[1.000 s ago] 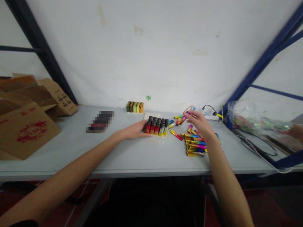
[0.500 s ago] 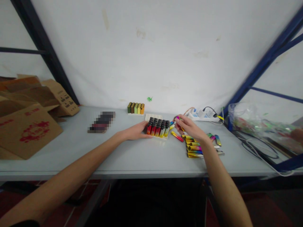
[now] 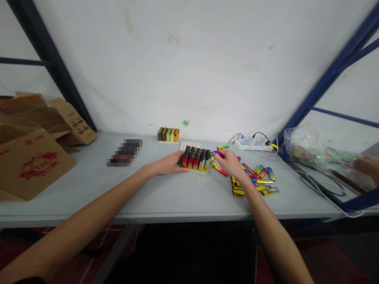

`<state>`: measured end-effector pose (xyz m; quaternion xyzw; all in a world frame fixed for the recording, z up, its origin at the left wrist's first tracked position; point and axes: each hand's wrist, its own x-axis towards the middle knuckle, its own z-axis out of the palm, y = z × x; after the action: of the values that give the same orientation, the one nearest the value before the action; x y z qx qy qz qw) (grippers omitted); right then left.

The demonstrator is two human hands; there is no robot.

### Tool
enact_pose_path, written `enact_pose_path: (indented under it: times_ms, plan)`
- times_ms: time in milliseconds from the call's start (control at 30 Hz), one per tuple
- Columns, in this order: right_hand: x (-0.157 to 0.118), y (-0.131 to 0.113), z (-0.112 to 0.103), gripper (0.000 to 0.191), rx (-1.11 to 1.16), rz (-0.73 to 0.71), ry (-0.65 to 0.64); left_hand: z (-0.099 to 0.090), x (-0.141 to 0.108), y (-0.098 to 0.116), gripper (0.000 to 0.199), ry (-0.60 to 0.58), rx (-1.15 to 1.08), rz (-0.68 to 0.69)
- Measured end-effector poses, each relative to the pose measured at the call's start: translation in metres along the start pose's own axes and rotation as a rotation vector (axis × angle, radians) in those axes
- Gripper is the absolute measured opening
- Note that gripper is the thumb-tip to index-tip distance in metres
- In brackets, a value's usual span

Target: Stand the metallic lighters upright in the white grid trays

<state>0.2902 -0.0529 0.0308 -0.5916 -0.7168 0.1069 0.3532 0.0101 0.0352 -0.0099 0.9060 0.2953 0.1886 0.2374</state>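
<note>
A block of red-to-yellow lighters (image 3: 195, 159) with black tops stands upright in a white tray (image 3: 204, 172) mid-table. My left hand (image 3: 171, 163) grips its left side, thumb at the front corner, fingers behind. Close to the block's right edge, my right hand (image 3: 227, 161) pinches a shiny purple metallic lighter sleeve (image 3: 219, 154); its lower part is hidden by my fingers. Below my right wrist lies a pile of shiny multicoloured sleeves (image 3: 260, 181), partly covered by my forearm. A red-and-gold sleeve (image 3: 220, 170) lies alone beside the tray.
Behind stand another set of green-to-orange lighters (image 3: 168, 135) and a white rack (image 3: 191, 145). A power strip (image 3: 254, 145) lies against the wall. Cardboard boxes (image 3: 44, 157) and a blurred-out dark object (image 3: 124, 153) are left. Another person's hand (image 3: 367, 165) shows at the right edge.
My right hand has moved left and slightly down with the purple sleeve, closer to the lighters. My left hand keeps its hold. The view has shifted slightly.
</note>
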Motion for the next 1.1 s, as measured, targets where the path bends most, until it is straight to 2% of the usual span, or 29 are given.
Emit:
enact_pose_path:
  times_ms: [133, 267, 400, 467, 567, 633, 833, 1000, 1100]
  plan:
    - [0.001, 0.000, 0.001, 0.044, -0.002, 0.004, -0.017, -0.001, 0.000, 0.001, 0.077, -0.014, 0.015, 0.008]
    - [0.001, -0.002, -0.005, 0.047, 0.045, -0.057, -0.044, -0.002, -0.001, 0.004, 0.079, -0.014, 0.032, -0.002]
    - [-0.001, -0.003, -0.018, 0.048, 0.119, -0.117, -0.166, -0.002, -0.001, 0.005, 0.077, 0.003, 0.028, 0.019]
    - [-0.001, -0.004, -0.025, 0.050, 0.060, -0.193, -0.196, -0.002, -0.001, 0.004, 0.075, 0.005, 0.018, 0.034]
    - [-0.003, -0.007, -0.031, 0.051, -0.063, -0.248, -0.136, 0.000, -0.001, 0.001, 0.076, -0.004, 0.009, 0.035]
    - [-0.005, -0.009, -0.033, 0.051, -0.058, -0.223, -0.148, 0.000, 0.000, -0.001, 0.075, -0.002, 0.009, 0.034]
    - [-0.006, -0.004, -0.026, 0.045, 0.139, -0.139, -0.406, 0.000, 0.001, 0.000, 0.075, -0.004, 0.007, 0.046]
    - [-0.004, -0.002, -0.019, 0.049, 0.144, -0.095, -0.462, -0.001, -0.002, 0.001, 0.074, -0.004, 0.025, 0.050]
    - [-0.004, -0.005, -0.014, 0.054, 0.091, -0.080, -0.439, -0.001, -0.002, 0.001, 0.073, -0.007, 0.022, 0.047]
